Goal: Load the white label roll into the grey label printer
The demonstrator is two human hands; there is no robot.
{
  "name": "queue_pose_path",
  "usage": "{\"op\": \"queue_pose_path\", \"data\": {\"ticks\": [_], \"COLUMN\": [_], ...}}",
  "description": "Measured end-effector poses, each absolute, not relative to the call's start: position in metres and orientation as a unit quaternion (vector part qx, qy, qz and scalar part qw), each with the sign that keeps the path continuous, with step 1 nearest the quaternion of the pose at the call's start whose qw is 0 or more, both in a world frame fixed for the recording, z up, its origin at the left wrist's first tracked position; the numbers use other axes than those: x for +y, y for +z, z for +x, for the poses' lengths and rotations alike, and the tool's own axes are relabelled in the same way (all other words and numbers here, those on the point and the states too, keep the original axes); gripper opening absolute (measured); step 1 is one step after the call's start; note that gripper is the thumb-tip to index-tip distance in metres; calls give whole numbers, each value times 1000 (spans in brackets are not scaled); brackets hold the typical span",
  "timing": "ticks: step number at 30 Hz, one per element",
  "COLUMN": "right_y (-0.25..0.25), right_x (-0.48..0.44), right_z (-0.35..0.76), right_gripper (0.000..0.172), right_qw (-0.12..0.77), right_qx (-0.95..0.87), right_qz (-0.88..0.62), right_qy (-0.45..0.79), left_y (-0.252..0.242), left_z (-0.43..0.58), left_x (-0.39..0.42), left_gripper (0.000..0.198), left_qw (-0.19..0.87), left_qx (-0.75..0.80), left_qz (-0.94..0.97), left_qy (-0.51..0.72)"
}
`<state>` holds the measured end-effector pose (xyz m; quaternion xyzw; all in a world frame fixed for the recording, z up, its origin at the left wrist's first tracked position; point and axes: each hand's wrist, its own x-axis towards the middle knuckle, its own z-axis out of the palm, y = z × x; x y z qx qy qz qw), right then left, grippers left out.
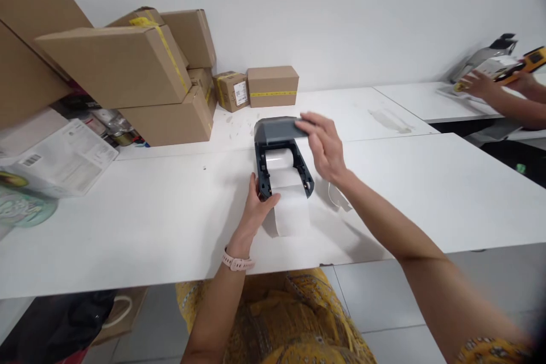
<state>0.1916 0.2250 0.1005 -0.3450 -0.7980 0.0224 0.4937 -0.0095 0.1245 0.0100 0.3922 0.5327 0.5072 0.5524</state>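
Note:
A dark label printer [302, 166] sits on the white table with its lid [279, 130] raised. Inside lies a white paper roll [279, 158], and its paper strip [292, 211] runs out over the front toward me. My left hand [256, 207] grips the printer's front left corner, the thumb resting on the edge of the paper. At the lid's right side is my right hand [323, 147], its fingers holding the lid's edge. A curled white scrap [339, 198] lies right of the printer.
Cardboard boxes [166, 119] are stacked at the back left, with two smaller ones [273, 86] by the wall. A white carton [63, 153] stands far left. At the far right, another person's hands [482, 85] hold a white item beside a yellow-black device [533, 60].

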Motion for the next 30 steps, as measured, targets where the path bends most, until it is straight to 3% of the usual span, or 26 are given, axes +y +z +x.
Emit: {"op": "queue_pose_path", "data": {"ticks": [6,15,26,30], "right_y": [27,-8,-22,-18], "right_x": [186,174,182,178], "right_z": [207,196,193,192], "right_gripper": [53,53,52,51], "right_qw": [424,529,555,564], "right_qx": [-846,-805,-790,-778], "right_qz": [-322,-267,-258,-271], "right_qy": [25,26,28,55], "left_y": [1,2,-3,-7], "left_z": [-7,-3,1,5], "left_x": [119,112,108,76], "left_gripper": [132,136,119,87], "left_qw": [555,553,549,492], "left_qx": [505,490,473,571], "left_qz": [405,421,412,333], "left_qy": [523,526,553,567]}}
